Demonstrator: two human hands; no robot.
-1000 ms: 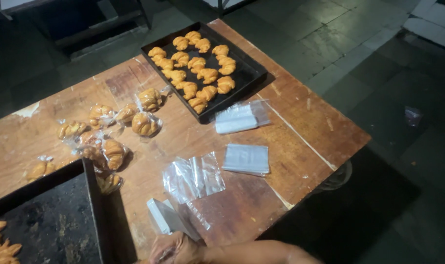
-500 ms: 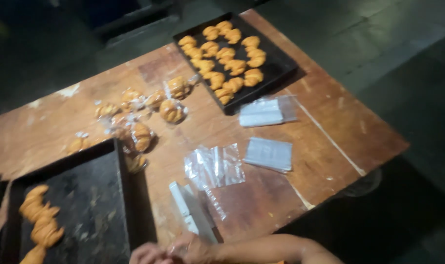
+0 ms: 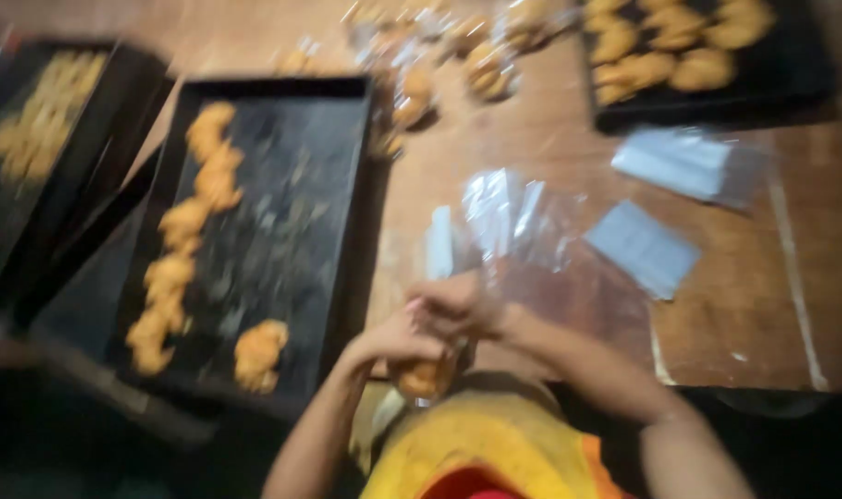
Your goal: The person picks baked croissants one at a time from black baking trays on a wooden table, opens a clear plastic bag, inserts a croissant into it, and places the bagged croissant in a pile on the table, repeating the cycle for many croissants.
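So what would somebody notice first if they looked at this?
Probably the two hands, left hand and right hand, meeting at the wooden table's near edge around a small golden pastry. Left of them, the big black baking tray holds a line of golden croissants.

The picture is blurry, so small things are hard to see. The person has two arms, and both are bare all the way up. No sleeves cover them. The left hand [image 3: 398,337] and the right hand [image 3: 458,305] are bare too, with no gloves on. No rings, watch or bands can be made out on the hands or wrists. Low in the middle, the person wears a bright yellow top [image 3: 476,448]. It has an orange part on one side and a red patch near the bottom edge. The cloth looks soft and a bit puffy.
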